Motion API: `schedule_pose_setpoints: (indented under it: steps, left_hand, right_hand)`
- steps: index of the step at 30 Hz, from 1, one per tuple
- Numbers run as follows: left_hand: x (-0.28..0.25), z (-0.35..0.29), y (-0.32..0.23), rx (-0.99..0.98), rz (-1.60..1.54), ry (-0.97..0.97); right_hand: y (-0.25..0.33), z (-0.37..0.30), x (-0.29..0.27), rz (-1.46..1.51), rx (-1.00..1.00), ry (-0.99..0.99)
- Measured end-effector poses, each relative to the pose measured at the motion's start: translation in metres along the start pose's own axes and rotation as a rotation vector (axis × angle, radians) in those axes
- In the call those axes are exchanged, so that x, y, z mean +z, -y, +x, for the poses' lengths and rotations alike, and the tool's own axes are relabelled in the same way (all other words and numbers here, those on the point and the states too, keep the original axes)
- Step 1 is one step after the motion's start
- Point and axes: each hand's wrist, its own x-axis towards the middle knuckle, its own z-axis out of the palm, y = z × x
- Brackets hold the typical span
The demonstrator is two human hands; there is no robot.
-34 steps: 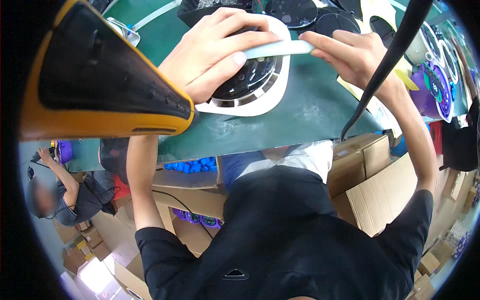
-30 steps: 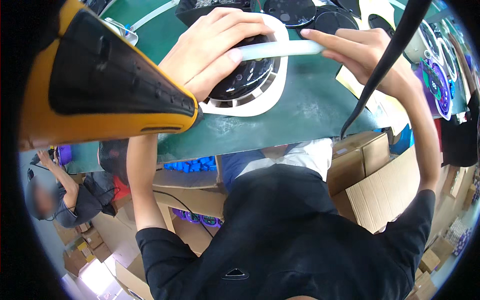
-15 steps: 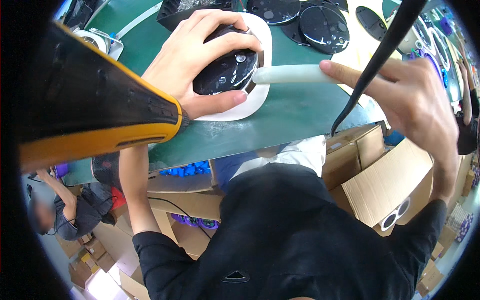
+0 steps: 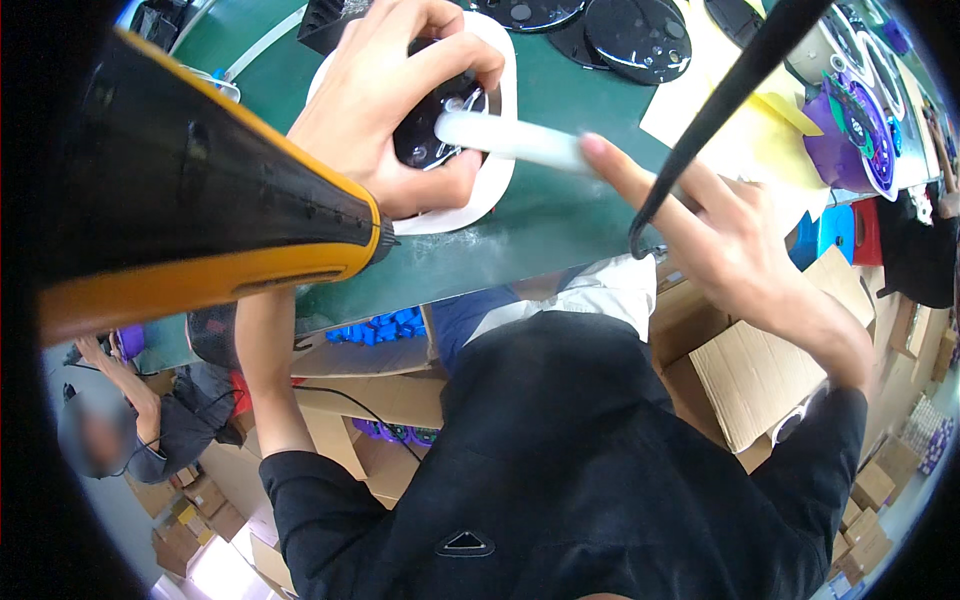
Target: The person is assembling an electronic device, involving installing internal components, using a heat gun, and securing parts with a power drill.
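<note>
My left hand (image 4: 365,120) is closed over a glossy black oval panel (image 4: 418,140) in a white rounded housing (image 4: 497,175) on the green table. Its fingers wrap the far side, and its bent thumb presses at the near side. A pale translucent stick (image 4: 525,140), flat and blurred by motion, is gripped at its right end by my right hand (image 4: 730,225), index finger laid along it. The stick's left end lies over the panel's face; whether it touches cannot be made out. Most of the panel is hidden under my left hand.
A black and yellow tool (image 4: 230,215) juts in close at the left. A dark cord-like strip (image 4: 735,105) hangs at the right. Several black discs (image 4: 640,38) lie farther back, with a purple part (image 4: 838,140) to the right. Cardboard boxes (image 4: 750,385) stand below; a person (image 4: 150,430) sits left.
The stick's end has moved left from the panel's right edge to over its face, my right hand following. My left thumb has bent inward. The whole view has shifted slightly.
</note>
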Motion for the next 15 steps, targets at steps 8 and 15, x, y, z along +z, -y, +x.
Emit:
schedule_pose_setpoints:
  steps: [8,15]
  left_hand:
    - [-0.01,-0.008,-0.017,-0.055,0.049,-0.029]
    - [-0.007,-0.009,-0.01,-0.077,0.037,-0.02]
  right_hand:
    - [-0.013,0.013,-0.058,0.071,-0.048,0.128]
    - [-0.003,0.021,-0.07,-0.195,-0.113,0.153]
